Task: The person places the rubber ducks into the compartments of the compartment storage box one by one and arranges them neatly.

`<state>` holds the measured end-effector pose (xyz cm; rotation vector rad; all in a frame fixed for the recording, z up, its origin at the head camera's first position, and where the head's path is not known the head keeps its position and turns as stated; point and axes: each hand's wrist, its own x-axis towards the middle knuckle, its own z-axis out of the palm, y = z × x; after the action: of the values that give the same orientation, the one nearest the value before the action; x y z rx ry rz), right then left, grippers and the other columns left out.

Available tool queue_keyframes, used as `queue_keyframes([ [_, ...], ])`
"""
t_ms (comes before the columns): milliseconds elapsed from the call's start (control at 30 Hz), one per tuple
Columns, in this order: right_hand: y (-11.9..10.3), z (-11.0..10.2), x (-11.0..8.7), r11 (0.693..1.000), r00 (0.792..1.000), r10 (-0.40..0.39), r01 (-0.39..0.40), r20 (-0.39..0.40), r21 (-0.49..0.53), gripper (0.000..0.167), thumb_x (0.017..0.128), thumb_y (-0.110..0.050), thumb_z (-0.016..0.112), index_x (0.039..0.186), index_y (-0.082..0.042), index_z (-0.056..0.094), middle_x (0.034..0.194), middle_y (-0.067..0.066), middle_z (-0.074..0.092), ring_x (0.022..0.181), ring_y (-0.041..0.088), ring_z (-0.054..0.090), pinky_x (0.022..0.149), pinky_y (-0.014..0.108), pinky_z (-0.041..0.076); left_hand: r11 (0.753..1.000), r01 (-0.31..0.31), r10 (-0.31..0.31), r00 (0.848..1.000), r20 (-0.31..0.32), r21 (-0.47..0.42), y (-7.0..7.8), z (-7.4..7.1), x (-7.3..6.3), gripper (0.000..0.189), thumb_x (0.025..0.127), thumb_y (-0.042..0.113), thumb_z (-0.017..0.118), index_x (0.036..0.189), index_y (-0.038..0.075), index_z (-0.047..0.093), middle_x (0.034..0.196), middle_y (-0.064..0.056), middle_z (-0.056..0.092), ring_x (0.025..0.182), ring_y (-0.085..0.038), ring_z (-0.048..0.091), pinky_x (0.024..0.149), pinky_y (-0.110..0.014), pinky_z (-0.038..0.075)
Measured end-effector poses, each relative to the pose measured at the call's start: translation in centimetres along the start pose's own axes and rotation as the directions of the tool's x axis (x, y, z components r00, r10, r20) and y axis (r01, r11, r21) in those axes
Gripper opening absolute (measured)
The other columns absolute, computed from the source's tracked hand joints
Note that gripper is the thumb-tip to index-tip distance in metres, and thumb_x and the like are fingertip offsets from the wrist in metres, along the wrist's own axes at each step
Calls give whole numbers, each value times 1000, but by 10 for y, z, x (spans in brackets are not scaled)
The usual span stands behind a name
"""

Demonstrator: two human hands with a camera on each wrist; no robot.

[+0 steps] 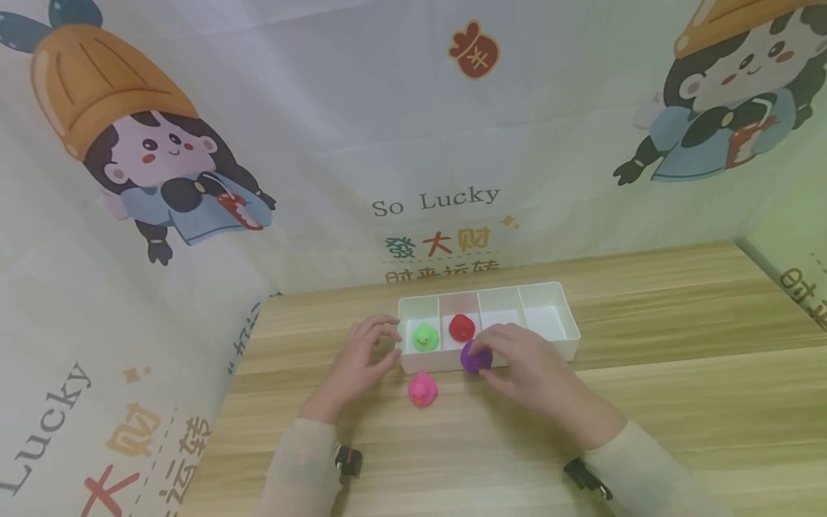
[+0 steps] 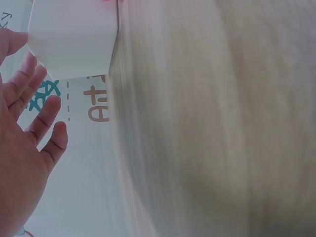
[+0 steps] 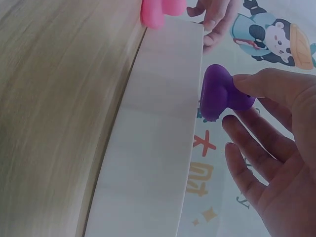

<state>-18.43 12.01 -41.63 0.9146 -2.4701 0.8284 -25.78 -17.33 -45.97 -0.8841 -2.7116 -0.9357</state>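
Note:
A purple rubber duck [image 1: 476, 357] is pinched between the thumb and fingers of my right hand [image 1: 526, 370]. In the right wrist view the purple duck [image 3: 217, 94] is held by the rim of a white divided box [image 1: 568, 348]. My left hand [image 1: 358, 362] is at the box's left end, its fingers loosely bent near the rim. In the box's leftmost compartment sits a green rubber duck [image 1: 425, 337]; a red one [image 1: 461, 328] is in the compartment beside it. A pink rubber duck [image 1: 423, 390] stands on the table in front of the box.
The box rests on a wood-grain table [image 1: 678, 402], close to its back edge. Behind and to the sides hangs a printed cloth [image 1: 323, 143] with cartoon figures and lettering. Dark wrist devices, such as the one at the left sleeve [image 1: 349, 460], sit at both wrists.

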Motion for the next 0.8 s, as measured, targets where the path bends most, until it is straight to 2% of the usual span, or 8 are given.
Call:
queue_keyframes([
  [400,4,-7,5,1000,1000,11,-11,-6,-9,29,67,-12,74,92,-20,60,89,-14,57,83,3,50,75,21,42,1000,12,-12,1000,4,3,1,0,0,19,83,34,58,98,23,52,128,10,39,104,-11,35,84,-33,38],
  [667,9,-9,4,998,998,62,-62,-6,-16,31,67,-13,73,94,-22,60,93,-17,56,86,0,50,78,19,40,1000,21,-21,1000,7,0,-1,1,-1,19,83,33,59,98,25,51,128,11,38,106,-11,35,84,-33,37],
  [800,12,-10,4,997,997,79,-79,-3,-1,30,68,-14,73,95,-21,60,93,-15,56,85,2,50,77,23,42,1000,18,-18,1000,5,2,0,1,0,18,83,33,58,99,25,51,128,11,38,105,-11,35,84,-33,38],
])
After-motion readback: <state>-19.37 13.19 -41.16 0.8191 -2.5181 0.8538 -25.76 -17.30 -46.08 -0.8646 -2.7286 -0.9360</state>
